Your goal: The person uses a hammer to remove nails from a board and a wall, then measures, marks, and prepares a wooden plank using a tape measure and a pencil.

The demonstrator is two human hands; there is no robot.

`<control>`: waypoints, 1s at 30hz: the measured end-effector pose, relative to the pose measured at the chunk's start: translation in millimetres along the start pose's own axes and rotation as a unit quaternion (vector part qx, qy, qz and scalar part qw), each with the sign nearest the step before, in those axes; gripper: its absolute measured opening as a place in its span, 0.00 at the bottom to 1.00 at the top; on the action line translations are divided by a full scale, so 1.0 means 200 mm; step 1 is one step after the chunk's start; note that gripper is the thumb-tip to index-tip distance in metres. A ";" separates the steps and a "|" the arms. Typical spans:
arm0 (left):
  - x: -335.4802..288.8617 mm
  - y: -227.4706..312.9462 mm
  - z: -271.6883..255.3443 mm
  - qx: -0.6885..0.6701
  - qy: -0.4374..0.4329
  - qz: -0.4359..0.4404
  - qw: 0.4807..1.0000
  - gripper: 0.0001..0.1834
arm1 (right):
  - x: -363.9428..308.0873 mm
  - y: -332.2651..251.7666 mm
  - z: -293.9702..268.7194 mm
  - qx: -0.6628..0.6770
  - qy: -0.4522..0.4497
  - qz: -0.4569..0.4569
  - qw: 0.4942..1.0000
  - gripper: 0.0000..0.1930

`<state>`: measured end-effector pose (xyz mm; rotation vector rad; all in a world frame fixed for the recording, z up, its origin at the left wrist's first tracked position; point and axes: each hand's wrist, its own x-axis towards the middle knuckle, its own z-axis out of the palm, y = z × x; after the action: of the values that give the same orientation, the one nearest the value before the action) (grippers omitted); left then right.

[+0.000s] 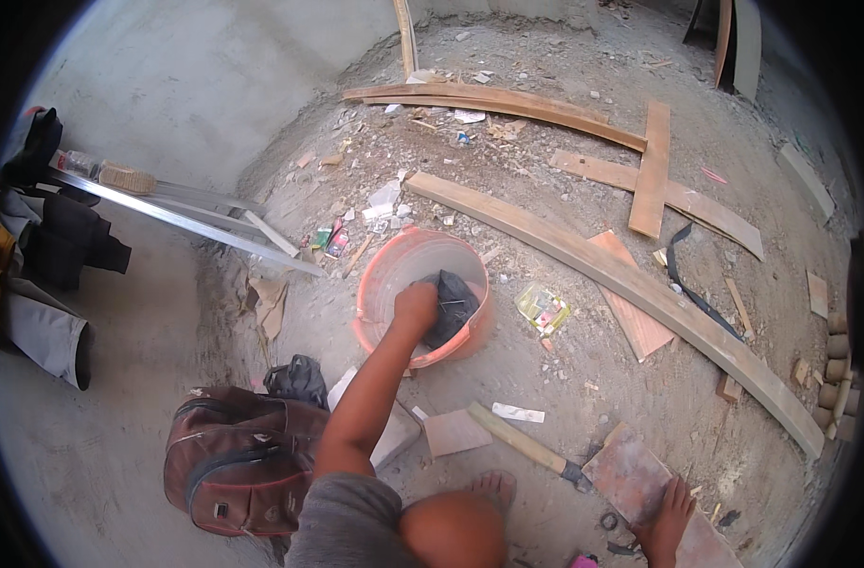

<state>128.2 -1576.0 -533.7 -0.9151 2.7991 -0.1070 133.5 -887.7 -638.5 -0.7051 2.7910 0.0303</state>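
Note:
My left hand point(417, 308) reaches into an orange bucket point(375, 268) in front of me, its fingers closed on a black plastic bag point(455, 320) inside. A thin, light-coloured sliver shows against the bag. At the lower right, my right hand point(669, 516) lies flat, fingers spread, on a reddish, dusty tile point(631, 470). Pointing toward that tile is a tool with a wooden handle point(522, 440); its dark metal end touches or nearly touches the tile's edge.
A maroon backpack point(238, 464) stands at left, near a dark crumpled bag point(297, 381). Long wooden beams point(602, 256) and boards point(651, 170) cross the rubble-strewn ground. Metal bars point(181, 213) and hanging clothes point(58, 241) are at the far left. A broken tile point(456, 433) lies before me.

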 end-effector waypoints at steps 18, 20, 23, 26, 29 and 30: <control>0.28 -0.11 0.37 -0.142 -0.098 0.105 0.979 0.11 | 0.04 -0.03 -0.14 -0.020 0.036 -0.106 0.993 0.48; 0.27 -0.05 0.33 -0.132 -0.093 0.110 0.981 0.11 | 0.04 -0.06 -0.19 -0.001 0.016 -0.087 0.996 0.48; 0.17 0.06 0.24 -0.106 -0.086 0.101 0.985 0.10 | 0.03 -0.14 -0.34 0.021 -0.022 -0.056 0.998 0.49; 0.14 0.09 0.20 -0.070 -0.084 0.118 0.987 0.09 | 0.03 -0.14 -0.34 0.023 -0.040 -0.047 0.998 0.49; 0.14 0.07 0.24 -0.040 -0.053 0.130 0.989 0.09 | 0.03 -0.15 -0.33 0.016 -0.036 -0.054 0.998 0.49; 0.13 0.06 0.25 -0.035 -0.047 0.132 0.990 0.09 | 0.03 -0.17 -0.34 0.014 -0.034 -0.056 0.998 0.49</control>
<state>111.0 -1581.8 -589.3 -0.5404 2.8188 0.0722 127.8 -926.0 -573.5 -0.8376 2.6781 -0.0070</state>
